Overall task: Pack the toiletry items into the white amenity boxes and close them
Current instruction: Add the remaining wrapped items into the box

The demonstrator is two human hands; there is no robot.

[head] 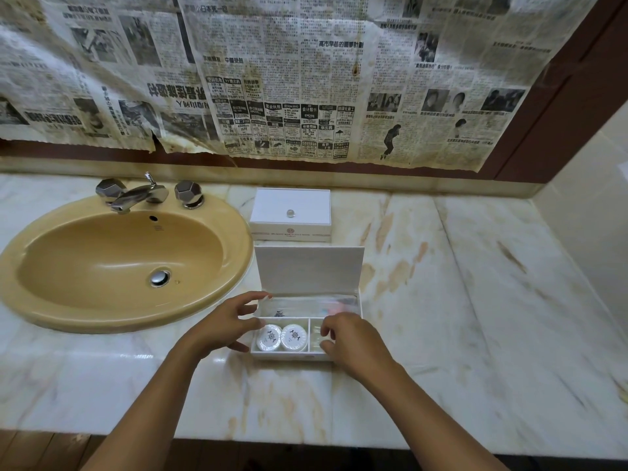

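Head view: open white amenity box [307,355] near worktop [475,300] front edge, lid upright; two round wrapped soaps [282,337] front-left compartment. Left hand [226,322] relaxed at box side; right hand [346,338] curled over front-right compartment, contents unclear. Closed box [291,212] behind.

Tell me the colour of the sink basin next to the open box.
The sink is mustard yellow, with a chrome drain; the head view shows it.

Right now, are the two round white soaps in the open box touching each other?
Touching. The head view shows the two round white soaps side by side in the open white box's front-left compartment, edges meeting.
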